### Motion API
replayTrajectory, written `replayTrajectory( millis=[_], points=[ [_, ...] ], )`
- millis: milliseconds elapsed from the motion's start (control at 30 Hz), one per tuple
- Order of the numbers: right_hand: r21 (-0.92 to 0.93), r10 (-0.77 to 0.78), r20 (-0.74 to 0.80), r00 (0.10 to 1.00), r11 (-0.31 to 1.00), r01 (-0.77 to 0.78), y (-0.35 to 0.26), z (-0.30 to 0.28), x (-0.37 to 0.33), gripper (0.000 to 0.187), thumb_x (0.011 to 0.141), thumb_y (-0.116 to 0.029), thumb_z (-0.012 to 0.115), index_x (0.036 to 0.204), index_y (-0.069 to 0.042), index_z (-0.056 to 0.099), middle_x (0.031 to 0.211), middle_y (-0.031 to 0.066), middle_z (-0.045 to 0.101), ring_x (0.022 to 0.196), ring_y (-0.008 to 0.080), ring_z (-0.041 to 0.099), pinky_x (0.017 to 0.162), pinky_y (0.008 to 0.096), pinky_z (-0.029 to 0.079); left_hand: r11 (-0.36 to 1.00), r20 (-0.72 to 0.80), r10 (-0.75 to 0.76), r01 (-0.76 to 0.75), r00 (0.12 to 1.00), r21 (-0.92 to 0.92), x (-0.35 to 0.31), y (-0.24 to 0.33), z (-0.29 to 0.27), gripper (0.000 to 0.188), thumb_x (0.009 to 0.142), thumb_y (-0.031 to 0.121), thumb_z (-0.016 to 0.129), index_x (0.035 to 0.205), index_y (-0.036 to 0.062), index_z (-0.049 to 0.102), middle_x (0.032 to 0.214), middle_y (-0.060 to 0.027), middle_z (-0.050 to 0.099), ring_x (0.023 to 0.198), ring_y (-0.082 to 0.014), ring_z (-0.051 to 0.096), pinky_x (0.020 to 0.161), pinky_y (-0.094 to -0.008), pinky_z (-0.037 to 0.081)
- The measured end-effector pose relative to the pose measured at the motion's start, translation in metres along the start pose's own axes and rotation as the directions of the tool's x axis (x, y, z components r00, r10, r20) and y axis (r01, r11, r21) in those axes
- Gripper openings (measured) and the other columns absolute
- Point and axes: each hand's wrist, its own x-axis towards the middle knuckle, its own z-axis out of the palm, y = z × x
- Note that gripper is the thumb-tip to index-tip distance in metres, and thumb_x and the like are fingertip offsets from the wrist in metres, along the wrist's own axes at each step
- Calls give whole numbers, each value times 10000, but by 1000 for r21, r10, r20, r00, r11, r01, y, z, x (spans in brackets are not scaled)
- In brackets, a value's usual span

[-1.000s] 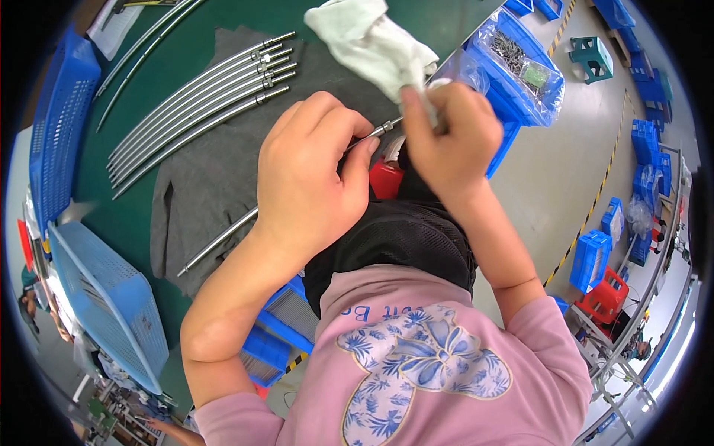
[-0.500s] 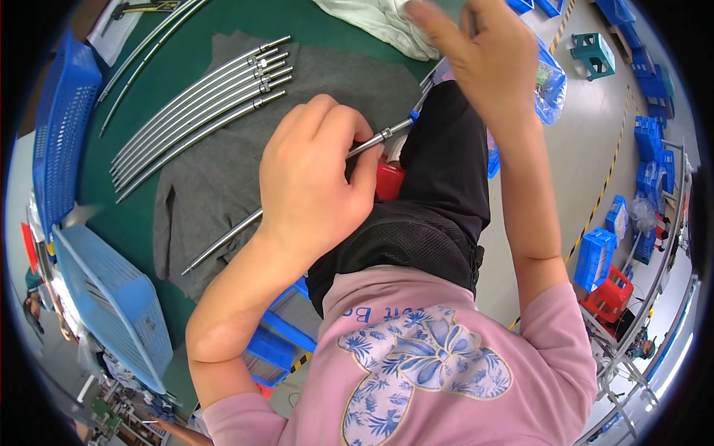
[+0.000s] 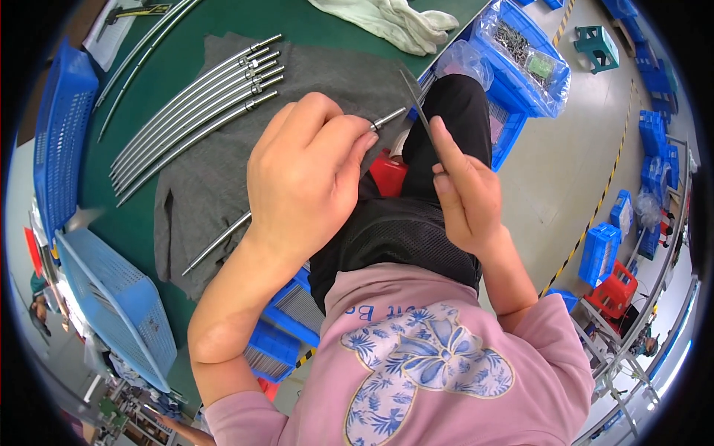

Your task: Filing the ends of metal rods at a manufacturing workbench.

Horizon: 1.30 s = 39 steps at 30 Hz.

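Note:
My left hand is closed around a slim metal rod, with fingers and thumb pinching it close to its upper end. The rod's bare tip sticks out past my fingertips, and its lower part shows beyond my wrist over the grey cloth. In my right hand is a thin, flat, dark grey file, held between thumb and fingers and pointing up and left. A small gap separates the file from the rod's tip. On the cloth to the left lie several similar metal rods side by side.
Two longer curved rods lie on the green table. A white cloth glove rests at the far edge. Blue baskets stand at the left. A blue bin with bagged small metal parts is at the right, beside my leg.
My right hand has come down and toward me, now with the file in it. The blue piece on the rod's tip is gone from view. My left hand has shifted slightly left.

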Motion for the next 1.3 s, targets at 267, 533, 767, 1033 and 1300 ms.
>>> replayTrajectory(
  millis=[267, 533, 767, 1033, 1300],
  points=[
    [294, 178, 67, 982, 937, -190, -11, 16, -10, 552, 857, 27, 532, 1399, 48, 428, 715, 150, 567, 575, 276, 516, 600, 347, 459, 993, -27, 78, -75, 997, 96, 1, -3, 0, 157, 686, 39, 749, 816, 47, 660, 755, -45, 532, 669, -230, 534, 574, -345, 443],
    [332, 345, 135, 929, 867, -371, -19, 18, -9, 575, 846, 73, 502, 1413, 7, 434, 663, 140, 515, 511, 252, 486, 565, 309, 450, 993, -46, 87, -83, 995, 83, 0, -5, 1, 166, 678, 34, 753, 820, 51, 669, 745, -41, 534, 651, -222, 531, 561, -334, 440],
    [-39, 110, -22, 994, 993, -111, -7, 27, -7, 608, 731, 75, 560, 1319, -77, 585, 520, 65, 454, 434, 236, 477, 517, 300, 448, 995, -64, 83, -79, 994, 52, 2, -3, 0, 151, 674, -1, 727, 804, 44, 665, 736, -43, 536, 641, -225, 532, 558, -333, 441],
    [-237, 76, 64, 995, 970, -59, -27, 8, 20, 595, 669, 65, 564, 1251, -41, 629, 498, 19, 464, 405, 185, 468, 512, 287, 440, 996, -60, 39, -43, 997, -81, 2, -7, 3, 181, 636, -52, 710, 790, 22, 651, 749, -66, 565, 659, -257, 551, 572, -346, 451],
    [-254, 165, 183, 969, 960, -115, -38, -7, 27, 586, 687, 80, 552, 1260, -24, 619, 535, 57, 519, 416, 225, 475, 495, 314, 403, 995, -62, 35, -41, 997, -95, 2, -6, 5, 154, 656, -45, 695, 782, 17, 632, 755, -75, 551, 669, -278, 542, 584, -365, 441]
  ],
)
